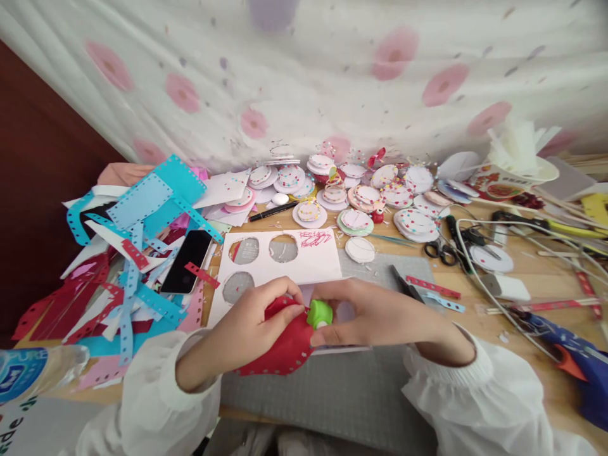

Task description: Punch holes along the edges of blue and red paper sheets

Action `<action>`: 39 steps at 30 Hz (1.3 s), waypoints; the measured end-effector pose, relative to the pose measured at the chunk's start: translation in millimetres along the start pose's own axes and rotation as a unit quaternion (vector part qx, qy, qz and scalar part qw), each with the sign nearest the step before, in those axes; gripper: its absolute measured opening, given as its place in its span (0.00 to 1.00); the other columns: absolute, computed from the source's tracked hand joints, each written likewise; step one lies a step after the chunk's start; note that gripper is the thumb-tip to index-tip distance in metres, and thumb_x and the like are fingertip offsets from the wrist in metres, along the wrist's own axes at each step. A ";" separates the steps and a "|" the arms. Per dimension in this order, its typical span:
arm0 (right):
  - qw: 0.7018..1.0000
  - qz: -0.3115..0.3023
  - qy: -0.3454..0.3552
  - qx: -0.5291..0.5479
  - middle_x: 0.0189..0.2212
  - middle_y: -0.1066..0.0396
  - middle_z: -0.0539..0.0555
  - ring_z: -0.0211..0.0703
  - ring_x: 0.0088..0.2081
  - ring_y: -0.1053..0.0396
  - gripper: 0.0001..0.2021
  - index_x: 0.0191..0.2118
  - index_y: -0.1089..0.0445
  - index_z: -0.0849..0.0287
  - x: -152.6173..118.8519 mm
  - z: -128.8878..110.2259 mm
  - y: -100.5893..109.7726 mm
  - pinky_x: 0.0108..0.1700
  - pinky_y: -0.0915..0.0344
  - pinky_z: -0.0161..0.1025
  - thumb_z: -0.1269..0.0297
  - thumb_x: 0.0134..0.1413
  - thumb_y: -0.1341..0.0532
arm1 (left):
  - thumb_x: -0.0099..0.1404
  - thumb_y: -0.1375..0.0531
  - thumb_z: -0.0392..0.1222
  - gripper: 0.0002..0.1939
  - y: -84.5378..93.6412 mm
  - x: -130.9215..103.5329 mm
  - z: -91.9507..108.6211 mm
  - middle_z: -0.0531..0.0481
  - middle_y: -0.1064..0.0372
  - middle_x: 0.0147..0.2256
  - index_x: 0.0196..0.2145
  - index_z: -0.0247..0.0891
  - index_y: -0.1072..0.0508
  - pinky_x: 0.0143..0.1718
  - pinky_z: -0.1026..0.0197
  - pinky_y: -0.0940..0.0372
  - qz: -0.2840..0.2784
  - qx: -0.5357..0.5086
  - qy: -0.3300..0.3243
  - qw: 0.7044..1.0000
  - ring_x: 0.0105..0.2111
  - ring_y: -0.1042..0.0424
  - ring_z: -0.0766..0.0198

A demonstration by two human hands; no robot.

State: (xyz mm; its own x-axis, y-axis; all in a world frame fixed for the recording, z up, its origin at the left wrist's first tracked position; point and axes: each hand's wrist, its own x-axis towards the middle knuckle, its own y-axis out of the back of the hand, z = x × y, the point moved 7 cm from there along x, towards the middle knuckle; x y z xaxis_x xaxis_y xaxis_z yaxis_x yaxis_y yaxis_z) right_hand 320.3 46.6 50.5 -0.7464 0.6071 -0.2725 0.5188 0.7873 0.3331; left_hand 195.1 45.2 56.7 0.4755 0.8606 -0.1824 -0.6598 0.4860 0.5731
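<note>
A round-edged red sheet [289, 345] with small holes along its border is pinched in my left hand [263, 323], above the grey cutting mat. My right hand [363, 313] has its fingers closed around a small bright green craft punch [320, 313], which sits at the sheet's right edge. Part of the punch is hidden by my right fingers, and part of the sheet by my left hand. Just beyond my hands lies a white board [308, 259] with several round holes cut out and red scribbles at its top right.
Punched coloured paper scraps [142, 253] heap at left around a phone [189, 261]. Several stacked, dotted paper discs [308, 214] fill the back. At right are scissors [441, 252], a white cable [475, 278] and a blue glue gun [577, 361]. A plastic bottle [42, 370] lies at lower left.
</note>
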 end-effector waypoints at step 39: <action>0.989 0.032 -0.053 0.135 0.29 0.32 0.50 0.39 0.34 0.35 0.22 0.36 0.35 0.58 6.8 11.4 0.6 0.38 0.38 0.36 0.43 0.60 0.51 | 0.58 0.37 0.47 0.12 12.7 -4.1 -16.0 0.57 0.30 0.34 0.37 0.42 0.32 0.33 0.65 0.37 0.019 -0.070 0.071 0.995 0.33 0.29 0.64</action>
State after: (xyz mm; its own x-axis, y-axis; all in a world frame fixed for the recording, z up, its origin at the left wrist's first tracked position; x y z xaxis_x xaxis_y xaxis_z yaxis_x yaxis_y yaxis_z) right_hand 320.3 52.4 38.6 -0.6672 0.6538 -0.3569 0.6672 0.7376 0.1038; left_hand 175.5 50.3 51.9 0.3678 0.8869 -0.2796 -0.7551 0.4603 0.4668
